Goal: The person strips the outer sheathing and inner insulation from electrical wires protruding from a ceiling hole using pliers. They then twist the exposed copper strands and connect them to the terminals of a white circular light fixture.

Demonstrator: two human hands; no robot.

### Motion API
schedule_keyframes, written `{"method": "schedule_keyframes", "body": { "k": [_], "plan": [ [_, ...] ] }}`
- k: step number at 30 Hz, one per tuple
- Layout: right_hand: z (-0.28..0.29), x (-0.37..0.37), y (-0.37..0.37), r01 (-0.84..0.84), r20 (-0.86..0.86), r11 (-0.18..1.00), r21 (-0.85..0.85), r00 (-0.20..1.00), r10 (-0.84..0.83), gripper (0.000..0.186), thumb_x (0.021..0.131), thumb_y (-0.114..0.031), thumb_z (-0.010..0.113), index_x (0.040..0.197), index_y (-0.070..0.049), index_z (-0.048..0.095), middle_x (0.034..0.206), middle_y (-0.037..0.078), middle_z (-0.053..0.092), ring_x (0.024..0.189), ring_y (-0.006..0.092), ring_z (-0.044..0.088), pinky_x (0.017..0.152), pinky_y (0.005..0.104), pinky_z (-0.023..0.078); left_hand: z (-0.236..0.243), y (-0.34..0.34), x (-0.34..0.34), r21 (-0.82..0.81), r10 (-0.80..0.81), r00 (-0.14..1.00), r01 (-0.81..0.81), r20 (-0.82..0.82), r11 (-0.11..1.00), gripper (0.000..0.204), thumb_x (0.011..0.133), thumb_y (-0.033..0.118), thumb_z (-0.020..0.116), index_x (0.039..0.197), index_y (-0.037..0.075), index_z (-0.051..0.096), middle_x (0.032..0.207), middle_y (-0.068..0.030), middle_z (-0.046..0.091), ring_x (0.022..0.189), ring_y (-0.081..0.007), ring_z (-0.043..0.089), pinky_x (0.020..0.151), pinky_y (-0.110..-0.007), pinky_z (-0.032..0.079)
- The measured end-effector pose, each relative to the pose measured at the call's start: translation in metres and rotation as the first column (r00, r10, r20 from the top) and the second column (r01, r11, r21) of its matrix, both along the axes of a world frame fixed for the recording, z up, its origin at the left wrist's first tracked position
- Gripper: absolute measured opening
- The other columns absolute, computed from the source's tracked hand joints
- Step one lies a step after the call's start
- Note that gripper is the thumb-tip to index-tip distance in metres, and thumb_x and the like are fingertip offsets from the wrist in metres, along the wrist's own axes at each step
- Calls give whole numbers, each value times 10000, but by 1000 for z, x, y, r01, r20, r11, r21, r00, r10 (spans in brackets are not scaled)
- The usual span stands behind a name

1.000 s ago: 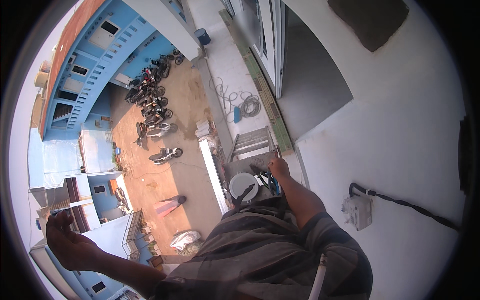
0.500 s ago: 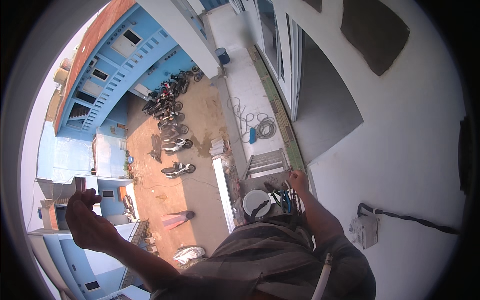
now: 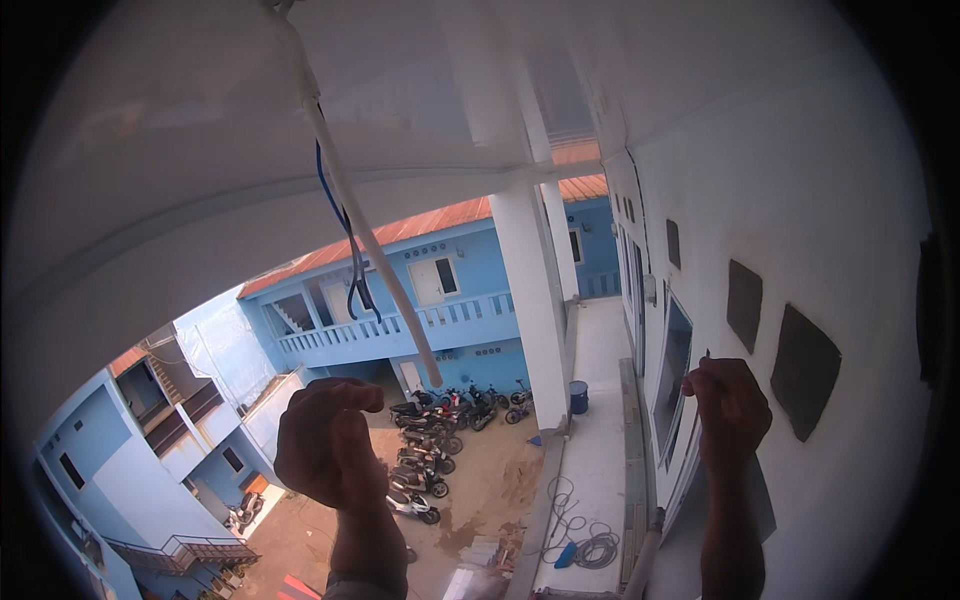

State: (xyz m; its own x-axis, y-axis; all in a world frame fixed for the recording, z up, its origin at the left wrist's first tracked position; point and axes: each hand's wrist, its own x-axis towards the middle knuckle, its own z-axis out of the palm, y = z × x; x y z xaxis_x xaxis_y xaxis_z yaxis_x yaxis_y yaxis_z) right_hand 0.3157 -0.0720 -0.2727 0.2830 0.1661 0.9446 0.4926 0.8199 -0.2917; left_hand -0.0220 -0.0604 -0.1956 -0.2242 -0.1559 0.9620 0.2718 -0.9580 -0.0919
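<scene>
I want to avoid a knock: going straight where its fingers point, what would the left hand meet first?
Perhaps the lower end of the hanging white pipe, just right of the left hand in the picture; depth is unclear, so the hand might miss it.

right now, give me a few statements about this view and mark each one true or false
1. The left hand and right hand are both in view. True.
2. A pale pipe hangs down from above. True.
3. The left hand is wrapped around the pale pipe's lower end. False: that end shows clear of the left hand.
4. A blue bucket stands on the walkway. True.
5. No vehicles show below. False: motorbikes are parked in the courtyard.
</scene>
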Motion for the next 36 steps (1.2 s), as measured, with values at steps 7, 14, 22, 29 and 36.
{"method": "schedule_keyframes", "body": {
  "k": [7, 14, 22, 29, 36],
  "plan": [
    [115, -86, -30, -40, 629, 894, 447, 725, -282, 358, 785, -56, 821, 1119, -63, 694, 1096, 99, 652, 998, 227, 672, 805, 333, 586, 3, -15, 19, -377, -154, 987, 128, -38, 917, 249, 783, 7, 792, 1003, -61, 698, 861, -152, 747, 809, -187, 746, 741, -292, 591],
    [153, -121, -29, -45, 680, 778, 626, 519, -518, 289, 838, -141, 785, 1101, -70, 690, 1277, 66, 584, 1196, 238, 596, 939, 342, 571, 5, -9, 26, -259, -59, 985, 14, -165, 966, 188, 783, 11, 813, 937, 19, 707, 838, -91, 749, 738, -149, 731, 673, -268, 558],
    [182, -128, -36, -39, 648, 729, 683, 494, -580, 265, 795, -140, 787, 1022, -72, 667, 1157, 70, 630, 1184, 257, 611, 951, 364, 552, 26, -6, 25, 29, -209, 967, 215, -144, 976, 218, 746, -98, 770, 938, -43, 683, 834, -164, 729, 730, -217, 719, 639, -286, 556],
    [195, -136, -27, -47, 612, 750, 659, 613, -499, 299, 775, -79, 801, 1038, -53, 660, 1092, 90, 653, 1100, 265, 638, 908, 377, 556, 60, -6, 27, 84, -326, 938, 336, -119, 938, 197, 798, -59, 719, 991, -80, 685, 892, -193, 715, 786, -221, 710, 695, -293, 556],
    [200, -142, -33, -76, 598, 758, 647, 667, -443, 293, 766, -37, 808, 1016, -16, 657, 1041, 102, 648, 967, 272, 671, 822, 379, 581, 72, 1, 31, 59, -513, 843, 527, -162, 848, 202, 842, -27, 707, 1029, -102, 686, 982, -185, 695, 826, -178, 676, 717, -274, 526]
  ]
}}
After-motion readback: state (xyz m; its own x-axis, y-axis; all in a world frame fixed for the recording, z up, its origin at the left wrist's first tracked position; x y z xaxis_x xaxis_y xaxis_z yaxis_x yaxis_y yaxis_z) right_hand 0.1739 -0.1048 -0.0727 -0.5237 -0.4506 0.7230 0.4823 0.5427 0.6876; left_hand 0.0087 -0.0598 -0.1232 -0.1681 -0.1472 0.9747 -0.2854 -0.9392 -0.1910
